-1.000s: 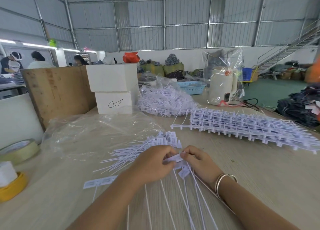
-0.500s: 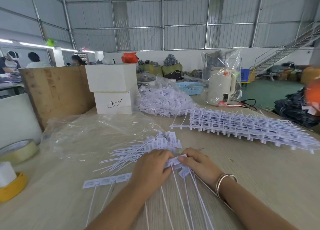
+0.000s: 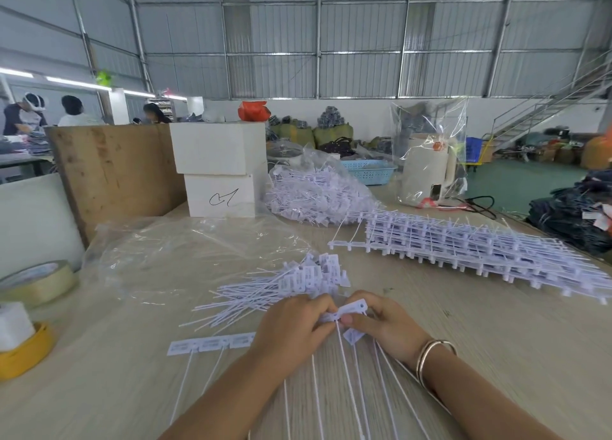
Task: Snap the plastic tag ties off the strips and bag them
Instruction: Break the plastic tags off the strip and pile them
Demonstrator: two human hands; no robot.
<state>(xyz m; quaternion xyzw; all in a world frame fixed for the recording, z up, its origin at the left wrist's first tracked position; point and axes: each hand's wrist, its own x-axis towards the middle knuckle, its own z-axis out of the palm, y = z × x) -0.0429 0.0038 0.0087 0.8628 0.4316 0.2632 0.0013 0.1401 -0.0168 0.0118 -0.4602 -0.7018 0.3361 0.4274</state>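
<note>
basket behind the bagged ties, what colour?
Light blue basket, perforated sides; head view.

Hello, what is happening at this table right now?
A person is breaking white plastic tag ties off a strip. The left hand grips the strip, and the right hand pinches one tag. Loose ties lie piled just beyond the hands. A stack of unbroken strips waits to the right, and a filled bag sits behind.
</note>
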